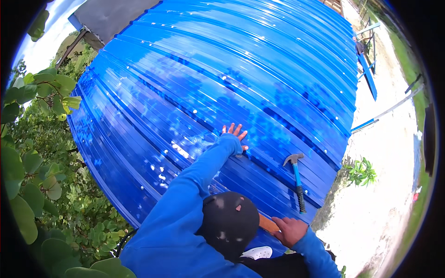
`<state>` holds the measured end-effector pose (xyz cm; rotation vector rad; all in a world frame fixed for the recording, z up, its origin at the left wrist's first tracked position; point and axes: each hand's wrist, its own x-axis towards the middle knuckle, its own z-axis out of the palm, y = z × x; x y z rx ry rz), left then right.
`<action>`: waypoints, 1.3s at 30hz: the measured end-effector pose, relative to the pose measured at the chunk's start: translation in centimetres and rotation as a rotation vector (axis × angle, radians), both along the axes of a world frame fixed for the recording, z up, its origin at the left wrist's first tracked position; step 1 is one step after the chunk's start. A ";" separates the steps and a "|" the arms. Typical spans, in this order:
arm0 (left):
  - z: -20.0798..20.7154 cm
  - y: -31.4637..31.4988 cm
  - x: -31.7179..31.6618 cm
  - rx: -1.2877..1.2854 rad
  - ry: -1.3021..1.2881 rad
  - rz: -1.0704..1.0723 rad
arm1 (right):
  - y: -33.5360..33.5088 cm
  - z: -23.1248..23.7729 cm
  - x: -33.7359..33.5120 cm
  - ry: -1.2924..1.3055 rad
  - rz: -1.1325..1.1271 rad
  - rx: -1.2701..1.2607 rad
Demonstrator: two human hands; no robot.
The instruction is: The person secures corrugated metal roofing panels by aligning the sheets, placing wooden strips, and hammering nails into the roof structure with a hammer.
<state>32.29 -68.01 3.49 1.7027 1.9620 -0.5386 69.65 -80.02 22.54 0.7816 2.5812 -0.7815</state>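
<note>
My left hand [234,135] lies on the blue ribbed metal roofing sheet [259,106], fingers spread, arm stretched forward in a blue sleeve. Lower right, my right hand [290,231] is closed on an orange-brown piece of wood [268,224]; its other end is hidden behind a rounded black cloth shape [230,224], which looks like a bent knee. On the sheet, between my hands and to the right, rests a claw hammer [297,178] with a blue and black handle, touched by neither hand. Pale fastener heads [194,111] dot the sheet in rows.
The roof's right edge drops toward pale, sunlit ground [380,194] with a small green plant [361,172]. Leafy branches [34,157] crowd the left edge. A white perforated shoe [257,252] shows at the bottom. Blue metal lengths [367,76] lie beyond the right side.
</note>
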 end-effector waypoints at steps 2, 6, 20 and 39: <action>0.0 0.2 -0.1 -0.011 0.004 0.019 | 0.1 -0.3 0.1 0.001 -0.004 -0.005; 0.2 -0.2 0.0 -0.018 0.022 0.016 | 0.2 -0.9 0.1 -0.012 0.016 -0.011; -0.3 -0.3 -0.1 -0.005 0.018 0.008 | 0.0 -1.3 0.3 0.003 0.025 0.017; -0.7 -0.4 -0.2 0.043 0.006 0.017 | -0.1 -1.4 0.3 0.002 0.022 0.032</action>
